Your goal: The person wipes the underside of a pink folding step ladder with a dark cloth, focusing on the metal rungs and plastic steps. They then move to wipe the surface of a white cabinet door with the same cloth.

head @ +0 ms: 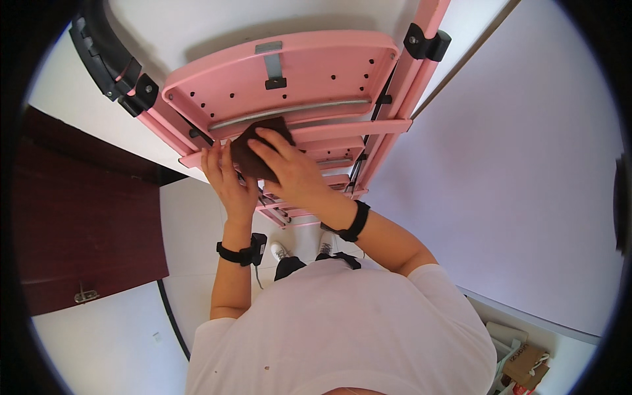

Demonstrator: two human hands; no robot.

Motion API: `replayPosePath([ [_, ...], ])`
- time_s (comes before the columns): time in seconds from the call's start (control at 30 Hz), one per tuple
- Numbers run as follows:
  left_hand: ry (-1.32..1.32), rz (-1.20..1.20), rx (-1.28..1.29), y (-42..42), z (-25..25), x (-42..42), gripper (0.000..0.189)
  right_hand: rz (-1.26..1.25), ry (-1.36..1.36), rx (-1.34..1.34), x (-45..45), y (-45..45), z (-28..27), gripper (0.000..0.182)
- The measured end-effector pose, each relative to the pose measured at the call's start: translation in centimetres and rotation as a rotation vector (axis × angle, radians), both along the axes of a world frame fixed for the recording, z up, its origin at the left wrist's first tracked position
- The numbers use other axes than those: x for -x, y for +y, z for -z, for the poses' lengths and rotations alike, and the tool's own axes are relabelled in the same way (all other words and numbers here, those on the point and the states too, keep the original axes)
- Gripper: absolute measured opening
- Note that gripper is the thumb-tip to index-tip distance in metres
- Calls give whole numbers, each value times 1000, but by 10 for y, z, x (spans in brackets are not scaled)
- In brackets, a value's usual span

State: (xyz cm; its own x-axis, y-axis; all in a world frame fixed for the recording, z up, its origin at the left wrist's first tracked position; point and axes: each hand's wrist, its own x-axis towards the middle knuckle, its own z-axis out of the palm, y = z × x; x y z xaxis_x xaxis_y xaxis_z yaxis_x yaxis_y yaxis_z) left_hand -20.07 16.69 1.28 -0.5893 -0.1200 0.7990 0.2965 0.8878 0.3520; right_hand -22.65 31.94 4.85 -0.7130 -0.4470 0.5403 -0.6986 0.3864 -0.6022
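Note:
A pink metal folding stepladder (pixel 345 129) leans against the white wall in front of me, its top step tilted up so the underside shows. My right hand (pixel 296 168) is spread over a folded dark brown cloth (pixel 259 150) and holds it against the ladder's upper crossbar. My left hand (pixel 228 185) is beside the cloth's left edge, its fingers lying over the left end of that crossbar. Its thumb is near the lower edge of the cloth; whether it grips bar or cloth is unclear. Both wrists wear black straps.
Lower steps (pixel 340 182) go down towards my white shoes (pixel 279 251) on the tiled floor. A dark red wooden door (pixel 89 217) with a metal handle is on the left. A large pale panel (pixel 493 173) flanks the right. Bags and a cardboard box (pixel 526 365) sit at lower right.

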Motion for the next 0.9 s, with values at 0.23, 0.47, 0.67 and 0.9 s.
replayPosePath([
  [0.23,-56,13,28,-3,-3,-4,60,-37,24,150,-10,28,23,54],
  [0.47,0,37,-3,-5,3,-1,62,507,73,84,-25,93,44,52],
  [0.67,-49,99,15,-13,1,-5,62,480,-102,14,-20,64,38,62],
  [0.9,-139,174,43,-25,-15,-13,67,312,-150,-42,-19,-11,41,70],
])
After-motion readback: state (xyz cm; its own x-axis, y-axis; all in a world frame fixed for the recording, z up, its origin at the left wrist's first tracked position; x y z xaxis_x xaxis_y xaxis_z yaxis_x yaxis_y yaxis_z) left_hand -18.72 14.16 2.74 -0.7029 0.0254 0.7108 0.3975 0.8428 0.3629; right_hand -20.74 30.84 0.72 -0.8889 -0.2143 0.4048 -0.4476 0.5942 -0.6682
